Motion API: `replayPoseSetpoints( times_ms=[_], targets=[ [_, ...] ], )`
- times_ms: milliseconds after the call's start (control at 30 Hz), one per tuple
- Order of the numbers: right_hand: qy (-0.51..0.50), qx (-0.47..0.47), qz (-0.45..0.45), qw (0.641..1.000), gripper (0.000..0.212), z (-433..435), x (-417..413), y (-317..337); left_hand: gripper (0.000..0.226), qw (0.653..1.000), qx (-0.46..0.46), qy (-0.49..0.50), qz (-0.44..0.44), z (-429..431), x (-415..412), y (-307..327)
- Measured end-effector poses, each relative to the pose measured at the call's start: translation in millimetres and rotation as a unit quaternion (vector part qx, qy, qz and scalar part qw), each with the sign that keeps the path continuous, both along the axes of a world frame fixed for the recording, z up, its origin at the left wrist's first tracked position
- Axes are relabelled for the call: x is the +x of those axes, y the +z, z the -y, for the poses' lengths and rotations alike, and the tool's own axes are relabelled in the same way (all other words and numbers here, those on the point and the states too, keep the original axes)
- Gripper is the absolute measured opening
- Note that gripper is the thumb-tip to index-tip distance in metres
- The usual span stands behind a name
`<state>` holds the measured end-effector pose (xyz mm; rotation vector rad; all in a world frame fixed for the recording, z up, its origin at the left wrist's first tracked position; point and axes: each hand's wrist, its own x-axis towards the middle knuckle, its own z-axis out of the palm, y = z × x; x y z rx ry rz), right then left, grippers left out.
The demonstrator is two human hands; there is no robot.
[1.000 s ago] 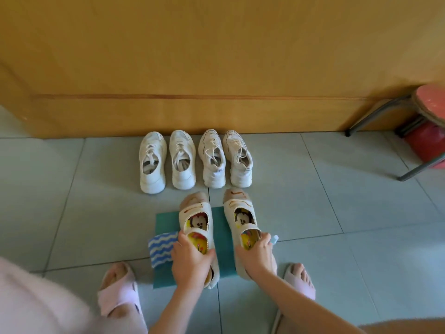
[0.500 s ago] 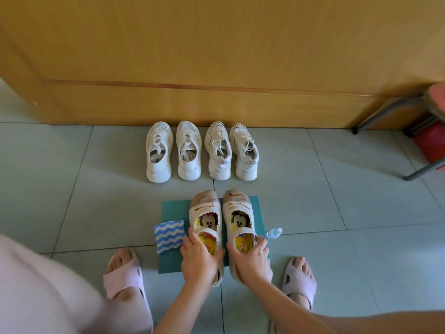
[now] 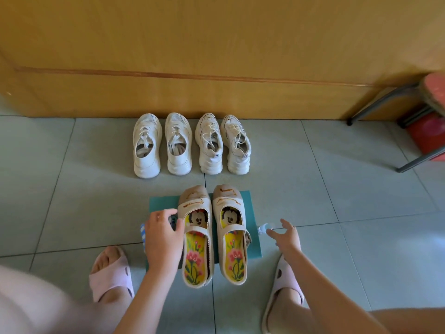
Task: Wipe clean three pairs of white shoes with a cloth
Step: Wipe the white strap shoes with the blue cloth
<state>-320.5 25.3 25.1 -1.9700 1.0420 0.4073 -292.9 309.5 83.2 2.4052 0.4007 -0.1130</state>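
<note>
A pair of off-white strap shoes with cartoon insoles, the left shoe [image 3: 196, 239] and the right shoe [image 3: 231, 237], stands on a teal mat [image 3: 251, 208]; brown marks streak their toes. My left hand [image 3: 163, 235] lies over a blue-and-white striped cloth [image 3: 142, 233] left of the shoes, fingers and thumb curled onto it; most of the cloth is hidden. My right hand [image 3: 286, 235] hovers with spread fingers beside a small clear bottle [image 3: 265, 227] lying on the floor. Two pairs of white sneakers [image 3: 162, 145] [image 3: 222, 144] line the wall behind.
A yellow wooden wall [image 3: 216, 56] closes the back. A red stool with dark metal legs [image 3: 423, 133] stands at the right. My feet in pink slippers [image 3: 110, 278] [image 3: 281, 285] flank the mat on the grey tiled floor.
Both hands have let go of the strap shoes. My left hand moved left onto the striped cloth; my right hand moved right towards the small bottle.
</note>
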Motion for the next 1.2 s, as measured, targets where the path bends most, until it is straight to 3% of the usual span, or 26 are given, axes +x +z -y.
replayPoseSetpoints(
  times_ms=[433, 633, 700, 833, 1000, 1133, 1200],
  targets=[
    [-0.049, -0.010, 0.010, 0.999, 0.043, -6, 3, -30, 0.025, 0.999, -0.035, 0.025, -0.001, -32, 3, -24],
    [-0.115, -0.001, 0.178, 0.977, 0.017, -4, 32, -11, 0.038, 0.998, -0.035, 0.028, -0.045, -44, 10, -37],
    [-0.078, 0.036, 0.210, 0.974, 0.020, -4, 56, 7, 0.042, 0.996, -0.044, 0.038, -0.062, -48, 12, -43],
    [0.036, 0.198, 0.206, 0.958, 0.035, -15, 92, 44, 0.048, 0.993, -0.055, 0.052, -0.094, -54, 14, -50],
    [0.212, 0.162, 0.128, 0.955, 0.037, -36, 108, 66, 0.046, 0.986, -0.080, 0.063, -0.129, -62, 16, -59],
    [0.213, 0.152, 0.002, 0.965, 0.063, -48, 108, 65, 0.028, 0.982, -0.102, 0.099, -0.128, -67, 18, -58],
    [0.177, 0.097, -0.004, 0.979, 0.065, -55, 109, 61, 0.023, 0.980, -0.113, 0.100, -0.126, -66, 17, -56]
  ],
)
